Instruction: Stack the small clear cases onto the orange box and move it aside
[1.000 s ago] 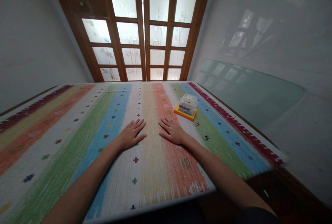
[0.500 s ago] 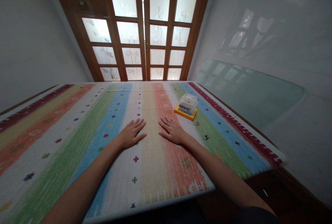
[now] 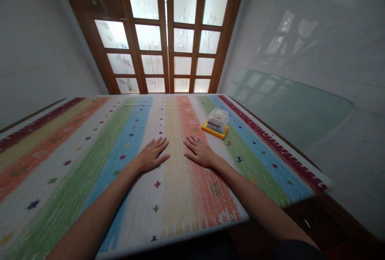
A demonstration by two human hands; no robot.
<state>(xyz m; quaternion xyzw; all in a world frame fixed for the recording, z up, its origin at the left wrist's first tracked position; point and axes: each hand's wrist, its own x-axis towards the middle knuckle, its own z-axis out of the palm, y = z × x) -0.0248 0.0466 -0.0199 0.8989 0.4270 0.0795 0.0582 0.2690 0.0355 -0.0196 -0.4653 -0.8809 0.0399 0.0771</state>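
Observation:
My left hand (image 3: 152, 155) lies flat, palm down, on the striped tablecloth (image 3: 177, 187), its fingers stretched out and nothing held. To its right, my right hand (image 3: 200, 151) rests flat on the cloth's orange stripe, fingers apart and also holding nothing. A gap of pale yellow cloth separates the two hands. Just beyond my right hand, apart from it, stands a clear plastic box (image 3: 218, 119) with dark contents that I cannot make out. This box sits on or in a yellow tray (image 3: 214, 130).
Past the table's far edge are wooden doors (image 3: 170, 43) with frosted panes. White walls flank the table on both sides. A pale green glass-like panel (image 3: 285, 103) is by the right wall. The table's near edge runs below my forearms.

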